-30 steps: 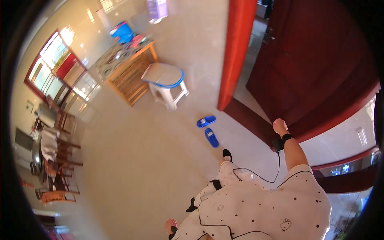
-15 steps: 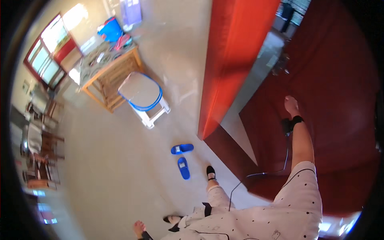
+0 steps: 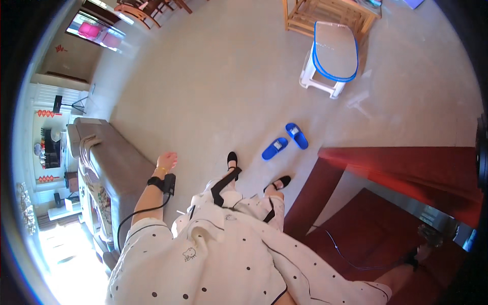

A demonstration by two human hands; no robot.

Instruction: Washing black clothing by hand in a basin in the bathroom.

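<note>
My left hand [image 3: 166, 160] hangs at my left side with its fingers loosely bent and apart, holding nothing. Around that wrist is a black strap with a small black device [image 3: 170, 184] and a cable. Far to the lower right, my right hand [image 3: 422, 252] reaches over a dark red surface [image 3: 367, 230], also strapped at the wrist. Its fingertips are in shadow against a clear, glassy object [image 3: 430, 236]. Whether they grip it or only touch it, I cannot make out.
Two blue slippers [image 3: 275, 148] lie on the floor ahead of my black shoes. Beyond stands a white stool [image 3: 335, 53] with blue edging, beside a wooden table [image 3: 330, 16]. A grey sofa [image 3: 118, 152] is at left. A red upright panel [image 3: 406, 170] borders the dark red surface.
My view and body have turned left, so the sofa has come in and the stool has shifted right. My right hand has moved from bare dark red surface to the glassy object.
</note>
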